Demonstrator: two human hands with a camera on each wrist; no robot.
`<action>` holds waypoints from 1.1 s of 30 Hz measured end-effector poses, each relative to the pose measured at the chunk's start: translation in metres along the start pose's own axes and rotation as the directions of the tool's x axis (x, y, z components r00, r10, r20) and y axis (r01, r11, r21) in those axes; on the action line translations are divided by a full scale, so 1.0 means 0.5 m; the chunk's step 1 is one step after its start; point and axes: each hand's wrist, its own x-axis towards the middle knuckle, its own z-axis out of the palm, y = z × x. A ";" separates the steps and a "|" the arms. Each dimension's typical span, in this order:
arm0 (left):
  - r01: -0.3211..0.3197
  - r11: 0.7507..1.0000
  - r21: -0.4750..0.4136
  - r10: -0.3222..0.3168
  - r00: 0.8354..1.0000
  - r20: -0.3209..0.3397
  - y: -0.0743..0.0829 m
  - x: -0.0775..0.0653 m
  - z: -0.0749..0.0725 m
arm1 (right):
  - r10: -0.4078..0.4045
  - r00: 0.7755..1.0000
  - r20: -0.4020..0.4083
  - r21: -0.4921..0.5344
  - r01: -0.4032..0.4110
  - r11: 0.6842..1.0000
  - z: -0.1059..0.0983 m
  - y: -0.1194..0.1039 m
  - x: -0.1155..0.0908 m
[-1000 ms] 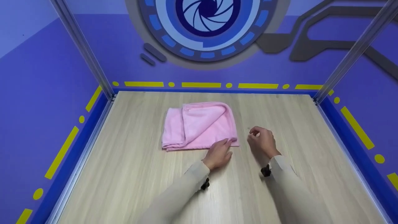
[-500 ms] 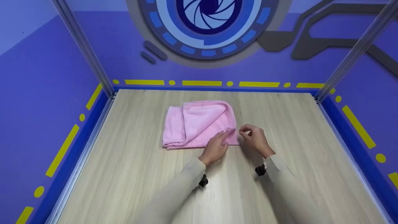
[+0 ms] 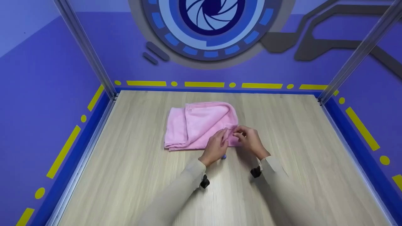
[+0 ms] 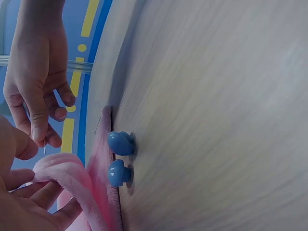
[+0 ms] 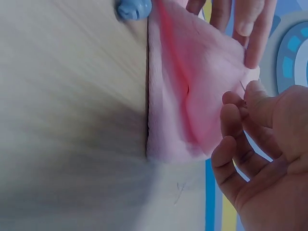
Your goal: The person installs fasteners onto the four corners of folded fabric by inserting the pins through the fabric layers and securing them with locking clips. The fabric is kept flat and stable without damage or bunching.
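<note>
A folded pink plush cloth lies on the table, its near right part lifted. My left hand pinches the lifted fold between thumb and fingers. My right hand is close beside it on the right, pinching a thin metal needle between thumb and fingertips. The tip of the needle meets the raised fold; whether it pierces the cloth, I cannot tell. Two blue mushroom-shaped pieces stand at the cloth's near edge in the left wrist view. In the head view one blue piece shows beside my left hand.
Thin wire-like bits lie on the wooden table beyond the cloth's right edge. Blue panels with yellow marks and metal posts enclose the table at the back and both sides.
My right hand has moved left, from beside the cloth up to the raised fold. The left hand has lifted the near right part slightly upward and left. A blue piece has come into view.
</note>
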 end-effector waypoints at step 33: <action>-0.045 0.999 -0.016 0.045 0.999 -0.014 0.006 0.004 -0.018 | -0.048 0.998 -0.046 0.036 0.050 0.998 0.033 -0.007 0.017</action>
